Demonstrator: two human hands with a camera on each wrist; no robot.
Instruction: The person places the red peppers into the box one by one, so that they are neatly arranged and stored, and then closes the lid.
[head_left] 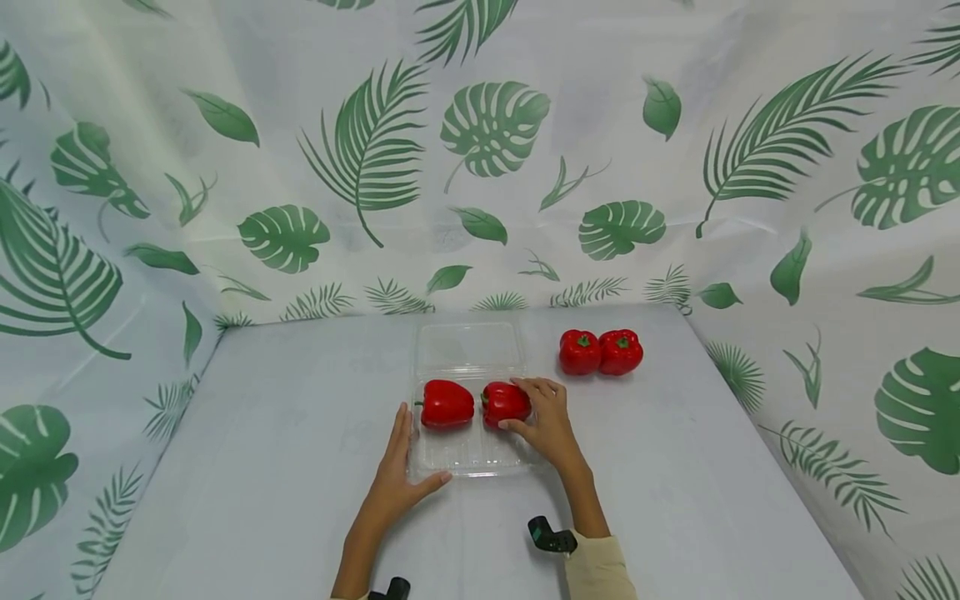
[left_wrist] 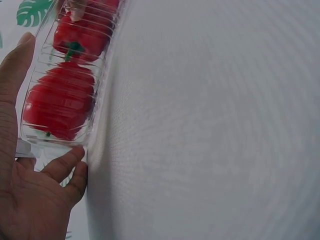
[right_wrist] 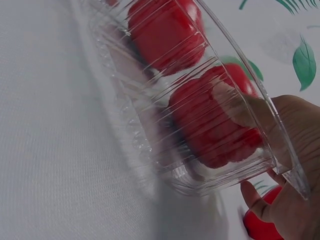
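A clear plastic clamshell box (head_left: 448, 457) lies with its lid (head_left: 468, 346) folded back. Inside its tray, a red bell pepper (head_left: 447, 405) rests on its side at the left, stem pointing left. My right hand (head_left: 551, 423) grips a second red bell pepper (head_left: 504, 402) in the right part of the tray, thumb near and fingers beyond it. Through the clear wall in the right wrist view, the thumb presses on this pepper (right_wrist: 215, 130). Along the box's left edge stretches my left hand (head_left: 392, 483), fingers straight and thumb spread by the near corner, holding no pepper.
Two more red bell peppers, a left one (head_left: 579, 352) and a right one (head_left: 621, 352), stand side by side at the back right, stems up. The white table (head_left: 300, 433) meets leaf-printed curtains (head_left: 495, 183) at the back and sides.
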